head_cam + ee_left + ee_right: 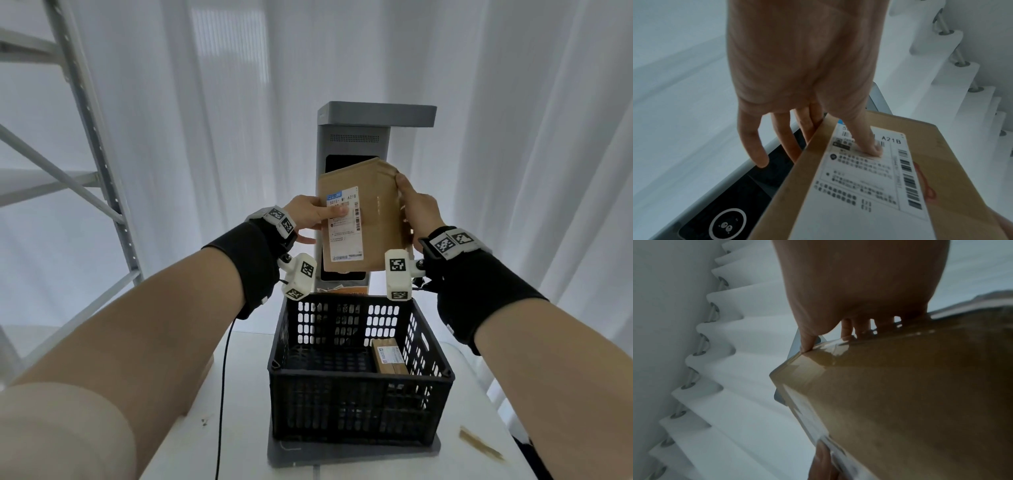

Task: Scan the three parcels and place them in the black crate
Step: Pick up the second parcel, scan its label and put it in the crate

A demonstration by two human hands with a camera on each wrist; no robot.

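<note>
Held upright in front of the grey scanner (349,137), above the black crate (359,377): a brown cardboard parcel (373,219), white shipping label (344,222) facing the head camera, its back toward the scanner's dark screen. Gripped on both sides. Left hand (306,214) at the parcel's left edge, thumb pressed flat on the label (869,175) near the printed code "A21B", the other fingers (797,138) reaching behind the parcel (869,178), the little finger (754,146) spread free and clear of the cardboard. Right hand (416,209) clasped around the right edge, thumb tip at the upper right corner, fingers wrapped behind; from the right wrist view, fingertips (846,327) hooked over the taped top edge of the parcel (910,402). Barcode strip along the label's right side, partly blurred.

Directly below the parcel, on a grey base plate (352,452) on the white tabletop (239,428): the crate, open at the top, sides perforated. Inside the crate, against its right wall: a second brown parcel (390,356), lying flat, label up. Behind the crate, at the scanner's foot: a strip of something orange and brown (342,290), too hidden to identify.

Right of the crate, near the tabletop's edge: a thin tan strip (479,445). Left of the crate: a black cable (224,377) trailing down from the left wrist. Far left of the scanner: a grey metal rack (85,137). Behind the scanner: white curtains (513,137).
</note>
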